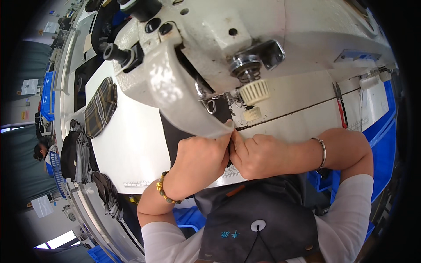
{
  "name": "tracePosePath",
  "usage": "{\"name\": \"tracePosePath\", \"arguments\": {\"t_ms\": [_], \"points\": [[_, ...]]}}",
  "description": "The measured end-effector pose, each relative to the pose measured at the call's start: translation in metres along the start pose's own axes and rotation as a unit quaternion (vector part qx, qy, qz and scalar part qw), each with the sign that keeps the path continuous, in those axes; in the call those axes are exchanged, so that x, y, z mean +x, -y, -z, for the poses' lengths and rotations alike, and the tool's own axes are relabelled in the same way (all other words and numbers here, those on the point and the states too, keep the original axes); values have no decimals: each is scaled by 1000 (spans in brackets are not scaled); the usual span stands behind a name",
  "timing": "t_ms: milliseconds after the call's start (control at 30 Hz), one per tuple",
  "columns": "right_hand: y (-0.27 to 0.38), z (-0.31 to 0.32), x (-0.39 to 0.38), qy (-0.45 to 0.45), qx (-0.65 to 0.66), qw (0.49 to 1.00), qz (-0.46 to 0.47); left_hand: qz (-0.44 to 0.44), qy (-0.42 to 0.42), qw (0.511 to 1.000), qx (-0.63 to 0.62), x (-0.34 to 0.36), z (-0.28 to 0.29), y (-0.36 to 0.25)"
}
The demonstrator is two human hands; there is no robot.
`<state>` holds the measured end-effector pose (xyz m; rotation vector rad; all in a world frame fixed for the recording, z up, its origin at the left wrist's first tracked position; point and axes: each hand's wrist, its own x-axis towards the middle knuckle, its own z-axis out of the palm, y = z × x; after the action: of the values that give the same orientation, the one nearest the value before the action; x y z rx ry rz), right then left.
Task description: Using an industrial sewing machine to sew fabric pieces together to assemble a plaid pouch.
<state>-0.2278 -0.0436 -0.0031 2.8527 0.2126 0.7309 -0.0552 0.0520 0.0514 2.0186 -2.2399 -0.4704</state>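
A dark piece of fabric (pixel 171 136) lies on the white sewing table (pixel 131 153), under the head of a white sewing machine (pixel 184 94). My left hand (pixel 199 155) is closed at the fabric's right edge, its thumb and fingertips pressed together just in front of the machine's needle area. Right beside it, my right hand (pixel 258 153) is curled with its fingers pinched at the same edge. The two hands' fingertips meet. Between them a little dark fabric shows, and the rest of the grip is hidden. The needle itself is covered by the machine head.
A plaid fabric piece (pixel 101 107) lies at the table's left, with stacks of dark and grey fabric pieces (pixel 81 151) beyond its edge. Red-handled scissors or snips (pixel 341 107) rest on the right. Blue bins (pixel 381 149) stand at the right. Another person (pixel 40 151) is far left.
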Motion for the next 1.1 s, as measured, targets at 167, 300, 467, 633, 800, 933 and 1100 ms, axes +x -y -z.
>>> {"name": "tracePosePath", "arguments": {"t_ms": [167, 300, 467, 633, 800, 933, 1100], "points": [[2, -4, -2, -10, 8, 1000, -1, -7, 1, 1000, -20, 2, 0, 0], [2, -8, -2, -9, 9, 1000, -10, -1, -7, 1000, -18, 6, -1, 2], [-7, -22, 2, -53, 0, 998, -36, 21, -69, 996, -47, 21, -4, 15], [-12, -26, 3, -40, 40, 996, -66, 47, -78, 995, -31, 29, -8, 26], [-17, -23, 3, -40, 52, 996, -67, 61, -125, 988, -66, 15, 14, 21], [-20, -14, 4, 8, 106, 993, -51, 30, -216, 976, 15, 8, 19, 13], [-9, -6, -1, 8, 102, 994, -46, -37, -195, 980, 21, 6, 4, 4]]}}
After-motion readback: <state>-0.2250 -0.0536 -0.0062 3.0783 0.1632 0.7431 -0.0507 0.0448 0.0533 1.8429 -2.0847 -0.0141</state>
